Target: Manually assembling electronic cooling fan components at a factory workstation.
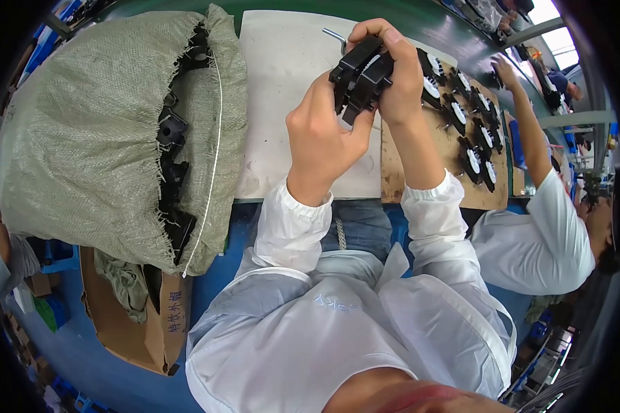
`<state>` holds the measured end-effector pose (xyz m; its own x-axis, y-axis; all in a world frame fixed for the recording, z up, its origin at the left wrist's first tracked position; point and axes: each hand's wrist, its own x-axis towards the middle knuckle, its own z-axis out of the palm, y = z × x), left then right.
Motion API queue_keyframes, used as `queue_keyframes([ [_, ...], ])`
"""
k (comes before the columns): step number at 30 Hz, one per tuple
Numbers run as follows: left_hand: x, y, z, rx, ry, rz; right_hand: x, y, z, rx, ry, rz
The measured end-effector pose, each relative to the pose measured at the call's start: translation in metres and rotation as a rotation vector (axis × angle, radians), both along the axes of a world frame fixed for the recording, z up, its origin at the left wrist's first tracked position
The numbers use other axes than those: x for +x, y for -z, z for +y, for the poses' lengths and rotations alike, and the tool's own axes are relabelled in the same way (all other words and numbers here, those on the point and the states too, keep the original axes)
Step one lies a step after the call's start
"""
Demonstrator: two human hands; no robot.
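Note:
Between both hands, above the white sheet (269, 138) on the bench, I hold a black plastic part (362, 77) with block-like sections and a slot between them. My left hand (322, 131) grips its lower left side, thumb underneath. Around its right side and top curls my right hand (402, 76). A bent silver rod (334, 34) sticks out beyond the fingers at the far end; whether it is fixed to the part I cannot tell.
At left stands a big woven sack (96, 131) with more black parts (172, 131) in its mouth. Several black-and-white assemblies (459, 113) lie on a brown board (420, 165) at right. A co-worker's arm (530, 131) reaches forward beyond it. A cardboard box (127, 330) sits lower left.

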<state>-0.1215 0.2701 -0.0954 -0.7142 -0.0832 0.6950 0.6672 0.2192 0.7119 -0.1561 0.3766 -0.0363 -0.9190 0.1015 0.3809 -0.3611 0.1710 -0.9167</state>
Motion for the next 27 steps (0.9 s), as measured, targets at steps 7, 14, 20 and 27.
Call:
queue_keyframes([
  [7, -0.010, -0.009, -0.004, 0.038, -0.013, -0.019, -0.021, 0.002, 0.005, -0.028, -0.127, -0.040],
  [14, -0.008, -0.012, 0.006, 0.134, -0.058, 0.067, -0.017, -0.005, 0.000, -0.253, -0.056, 0.031],
  [20, 0.005, -0.014, 0.011, 0.078, -0.053, 0.075, -0.010, 0.008, 0.014, -0.346, -0.192, 0.106],
  [27, 0.008, -0.008, 0.011, 0.043, 0.038, -0.012, -0.024, 0.015, 0.027, 0.020, -0.077, 0.207],
])
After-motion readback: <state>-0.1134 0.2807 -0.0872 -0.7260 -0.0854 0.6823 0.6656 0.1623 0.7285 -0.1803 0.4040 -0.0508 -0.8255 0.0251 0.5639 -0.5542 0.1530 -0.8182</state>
